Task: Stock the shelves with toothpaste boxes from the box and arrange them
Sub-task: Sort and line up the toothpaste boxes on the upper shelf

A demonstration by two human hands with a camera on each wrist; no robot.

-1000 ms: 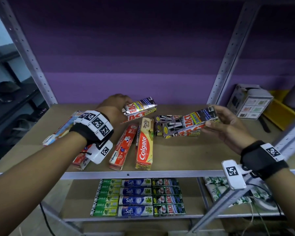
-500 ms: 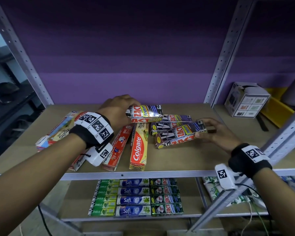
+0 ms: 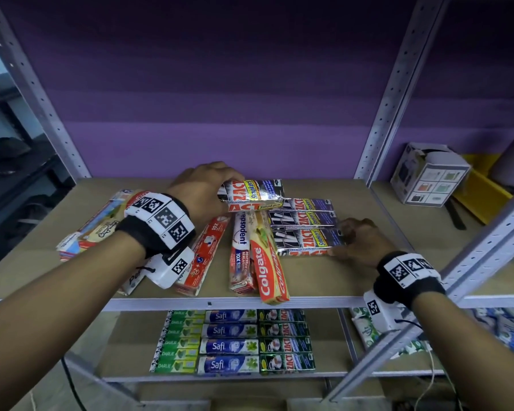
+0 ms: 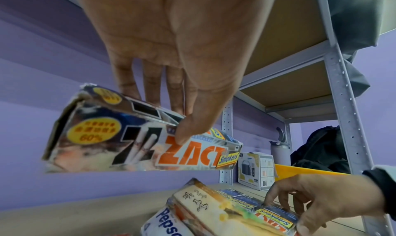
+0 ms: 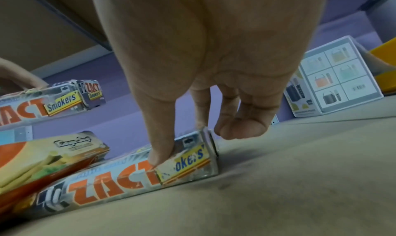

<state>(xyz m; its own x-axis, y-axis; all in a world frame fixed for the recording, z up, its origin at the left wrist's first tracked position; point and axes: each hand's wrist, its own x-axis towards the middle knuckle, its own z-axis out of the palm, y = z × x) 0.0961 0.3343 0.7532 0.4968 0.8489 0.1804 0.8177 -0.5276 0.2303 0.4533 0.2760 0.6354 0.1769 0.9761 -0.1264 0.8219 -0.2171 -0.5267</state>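
My left hand [image 3: 204, 188] grips a silver Zact Smokers toothpaste box [image 3: 252, 194] by its left end, thumb on the front face [image 4: 182, 136], and holds it above the shelf [image 3: 353, 280]. My right hand [image 3: 358, 241] holds the right end of another Zact box [image 3: 306, 241] that lies flat on the shelf, thumb on its front side [image 5: 159, 156] and fingers over the top. Two more Zact boxes [image 3: 303, 216] lie in a row behind it. A Colgate box [image 3: 267, 262] and a Pepsodent box [image 3: 241, 250] lie to the left.
Red toothpaste boxes [image 3: 202, 256] and a pile of other boxes [image 3: 92, 229] lie under my left forearm. A white carton [image 3: 428, 179] and a yellow bin [image 3: 484, 188] stand at the right. The lower shelf carries rows of Darlie, Safi and Zact boxes [image 3: 232, 342].
My right hand has brought its Zact box down flat onto the shelf in front of the other two. My left hand has carried its box rightward, over the row's back.
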